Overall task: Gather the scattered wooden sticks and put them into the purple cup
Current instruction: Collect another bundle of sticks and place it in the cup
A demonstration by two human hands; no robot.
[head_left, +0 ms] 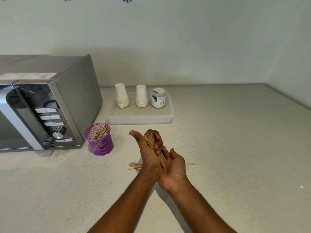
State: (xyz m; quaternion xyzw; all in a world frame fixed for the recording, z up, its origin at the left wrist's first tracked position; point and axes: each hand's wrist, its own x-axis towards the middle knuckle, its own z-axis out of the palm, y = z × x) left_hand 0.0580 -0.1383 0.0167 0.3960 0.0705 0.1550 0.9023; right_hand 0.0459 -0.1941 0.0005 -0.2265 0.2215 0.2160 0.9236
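So the desk (pixel 218 132) fills most of the frame, with a microwave (pixel 42 105) at middle left and a clear tray (pixel 139 117) of paper cups (pixel 122 98) behind centre. The purple cup (pixel 99 140) stands just right of the microwave's front corner, already holding some sticks that lean to the upper right.

Both hands meet at centre frame, a bit lower than the cup and off to its right. The left hand (pixel 144 152) has its fingers curled round a bundle of sticks (pixel 155 150), thumb sticking up, so that grip is closed on the bundle. The right hand (pixel 173 163) is cupped under the bundle's lower end, palm up; I'd say it's supporting more than gripping.

The bundle's long axis runs from upper left to lower right, top end already tipped toward the cup. The left hand is on the cup's side, so it looks like the one to carry over, up and to the left.

A few loose sticks (pixel 134 167) lie flat on the desk under the hands, running left to right
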